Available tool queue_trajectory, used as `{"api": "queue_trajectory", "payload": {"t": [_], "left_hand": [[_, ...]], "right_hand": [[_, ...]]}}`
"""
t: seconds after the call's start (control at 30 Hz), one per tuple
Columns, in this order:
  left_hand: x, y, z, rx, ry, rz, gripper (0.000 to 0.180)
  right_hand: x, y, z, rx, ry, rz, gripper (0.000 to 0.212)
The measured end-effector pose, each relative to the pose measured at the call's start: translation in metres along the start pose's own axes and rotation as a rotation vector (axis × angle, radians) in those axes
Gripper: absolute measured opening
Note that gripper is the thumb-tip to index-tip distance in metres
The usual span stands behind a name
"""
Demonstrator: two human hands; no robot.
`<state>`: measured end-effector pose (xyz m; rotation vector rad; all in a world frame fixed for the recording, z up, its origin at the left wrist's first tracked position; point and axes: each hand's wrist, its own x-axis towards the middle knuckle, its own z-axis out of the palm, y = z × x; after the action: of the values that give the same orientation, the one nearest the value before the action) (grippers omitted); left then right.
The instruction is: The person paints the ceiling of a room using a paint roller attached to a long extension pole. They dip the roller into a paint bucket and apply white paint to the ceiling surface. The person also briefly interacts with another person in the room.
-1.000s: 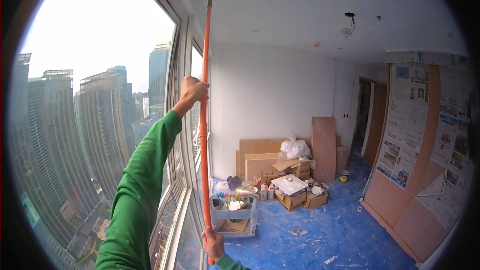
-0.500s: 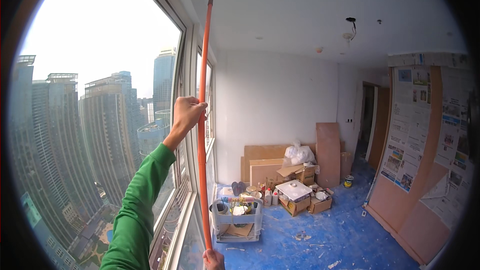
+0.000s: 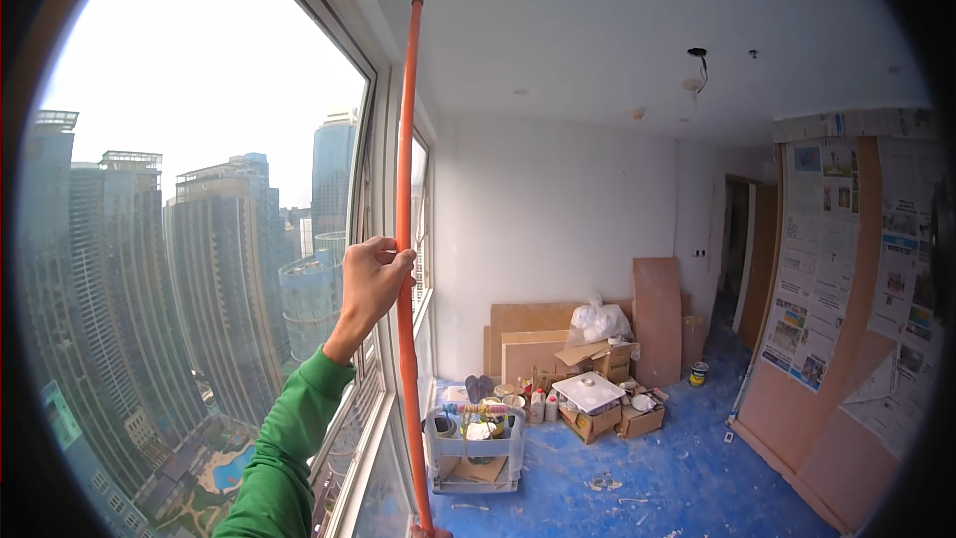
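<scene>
A long orange extension pole (image 3: 404,159) stands nearly upright in front of me, close to the window. From its dark tip a thin bent wire, like a paint roller's frame, reaches up to the white ceiling; what it ends in is too faint to make out. Partway up the pole, my left hand (image 3: 376,279), in a green sleeve, has its fingers closed around the shaft. Down at the lower edge of the picture, only a sliver of my right hand (image 3: 430,532) shows, at the pole's low end. Most of that hand is cut off.
Left is a tall window (image 3: 373,139) overlooking towers. A clear plastic crate (image 3: 473,448) with paint gear sits on blue floor covering (image 3: 637,488). Behind it are cardboard boxes (image 3: 590,424) and leaning boards (image 3: 655,324). Newspaper-covered panels (image 3: 822,249) stand right; bare wires (image 3: 703,65) hang overhead.
Both hands have come down in the picture, the left from about mid-height to lower, the right almost out at the bottom edge. The pole's tip stays near the same ceiling spot.
</scene>
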<state>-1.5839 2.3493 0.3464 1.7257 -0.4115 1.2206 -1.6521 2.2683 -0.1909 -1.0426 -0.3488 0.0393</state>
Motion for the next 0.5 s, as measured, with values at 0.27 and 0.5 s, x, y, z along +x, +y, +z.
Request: {"api": "queue_trajectory", "payload": {"t": [0.27, 0.5], "left_hand": [[-0.035, 0.02, -0.003, -0.047, 0.02, 0.036, 0.026], [-0.052, 0.006, 0.015, -0.203, -0.023, 0.03, 0.021]], "right_hand": [[-0.012, 0.006, -0.016, -0.022, 0.024, -0.009, 0.033], [-0.017, 0.011, -0.031, -0.032, 0.061, -0.026, 0.039]]}}
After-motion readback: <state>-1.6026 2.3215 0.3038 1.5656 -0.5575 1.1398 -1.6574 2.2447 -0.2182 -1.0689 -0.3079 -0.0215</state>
